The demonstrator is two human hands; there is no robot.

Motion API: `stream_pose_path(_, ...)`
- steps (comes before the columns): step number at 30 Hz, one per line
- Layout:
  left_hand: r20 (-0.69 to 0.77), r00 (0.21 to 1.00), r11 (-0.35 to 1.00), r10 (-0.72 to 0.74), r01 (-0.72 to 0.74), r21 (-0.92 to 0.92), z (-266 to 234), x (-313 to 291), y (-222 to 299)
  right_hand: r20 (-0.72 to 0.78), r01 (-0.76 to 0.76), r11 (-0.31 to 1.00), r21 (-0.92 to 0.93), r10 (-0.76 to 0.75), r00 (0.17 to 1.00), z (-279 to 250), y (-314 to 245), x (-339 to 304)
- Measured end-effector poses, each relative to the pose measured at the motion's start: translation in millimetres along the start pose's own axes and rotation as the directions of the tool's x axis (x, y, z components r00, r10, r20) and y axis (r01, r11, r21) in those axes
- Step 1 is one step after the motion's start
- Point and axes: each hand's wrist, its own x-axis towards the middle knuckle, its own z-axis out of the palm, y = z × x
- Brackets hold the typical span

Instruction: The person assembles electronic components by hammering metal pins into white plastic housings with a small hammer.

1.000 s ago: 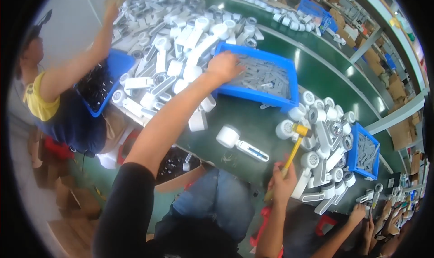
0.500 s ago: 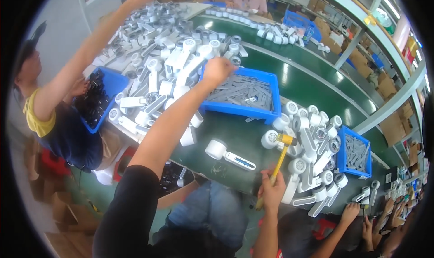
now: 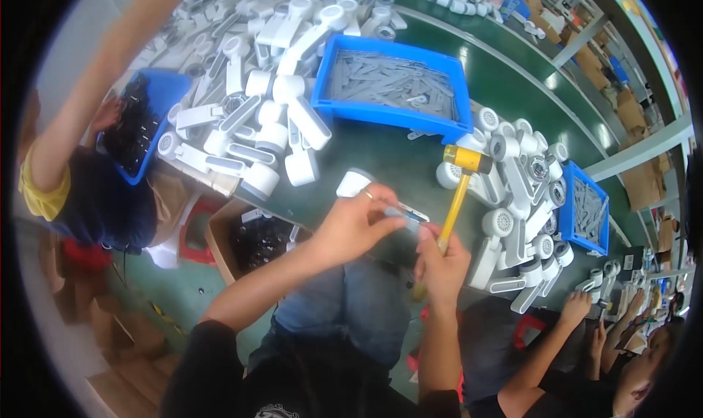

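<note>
My left hand (image 3: 356, 224) pinches a thin grey plastic strip (image 3: 404, 219) between thumb and fingers. My right hand (image 3: 444, 260) is wrapped round the handle of a mallet (image 3: 455, 207) with a yellow and dark head, held head up. The right thumb is at the strip's far end, touching it or close to it. Behind my hands a white handheld fan (image 3: 353, 183) lies on the dark green bench; its handle is partly hidden by the left fingers. A blue bin (image 3: 388, 113) of similar grey strips stands beyond it.
White fans are heaped at left (image 3: 285, 117) and right (image 3: 516, 176). A smaller blue bin (image 3: 605, 227) holds more strips. On the left, a co-worker in yellow sleeves (image 3: 45, 180) reaches across beside a blue bin (image 3: 157, 143) of black parts. Other workers' hands (image 3: 578, 308) are at right.
My left hand has come back from the blue bin of strips, now holding a grey strip near my right hand. The mallet stays in my right hand. The view has tilted lower.
</note>
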Motion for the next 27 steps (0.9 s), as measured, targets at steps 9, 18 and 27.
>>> stream_pose_path(9, 0.139, 0.864, 0.681, 0.484, -0.472, 0.559, -40, 31, -43, 0.044, -0.069, 0.977, -0.204, 0.08, 0.996, 10, 4, 30)
stream_pose_path(18, 0.37, 0.624, 0.34, 0.688, -0.727, 0.596, -49, 46, -36, 0.104, -0.058, 0.804, -0.592, 0.148, 0.984, 13, -37, 42)
stream_pose_path(27, 0.329, 0.691, 0.488, 0.644, -0.702, 0.519, -47, 44, -41, 0.188, -0.416, 0.894, -0.163, 0.442, 0.877, -5, -19, 46)
